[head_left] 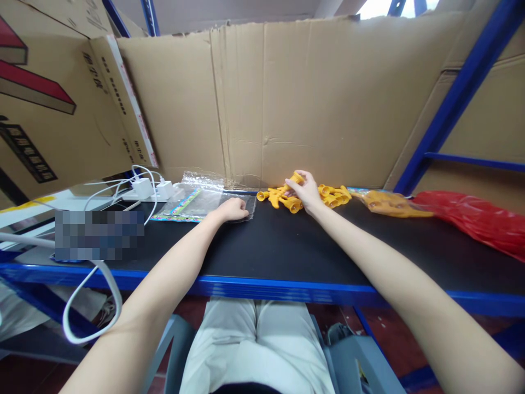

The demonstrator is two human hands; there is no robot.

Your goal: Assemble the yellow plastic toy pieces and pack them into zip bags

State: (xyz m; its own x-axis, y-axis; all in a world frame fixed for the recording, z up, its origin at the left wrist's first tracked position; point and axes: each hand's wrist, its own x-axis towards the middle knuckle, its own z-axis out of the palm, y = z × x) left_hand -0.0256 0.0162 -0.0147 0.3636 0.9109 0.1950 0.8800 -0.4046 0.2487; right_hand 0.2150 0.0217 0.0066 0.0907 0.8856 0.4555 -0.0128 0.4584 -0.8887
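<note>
Right hand (pixel 306 192) pinches a flared yellow plastic piece (pixel 296 178), similar pieces (pixel 334 196) beside it; left hand (pixel 233 209), curled over clear bag (pixel 209 204), grip unclear

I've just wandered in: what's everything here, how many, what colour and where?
loose pieces: several overlapping, yellow, mid-bench
held piece: one, yellow, right hand
plastic packaging: count unclear, clear, left of pile
bagged pieces: count unclear, yellow, right
plastic bag: one, red, far right
plugs: two, white, left
cardboard: several panels, brown, behind
bench: one, black, blue-edged, centre
chair: one, grey, below
right hand: one, bare, above pile
left hand: one, bare, over packaging
</note>
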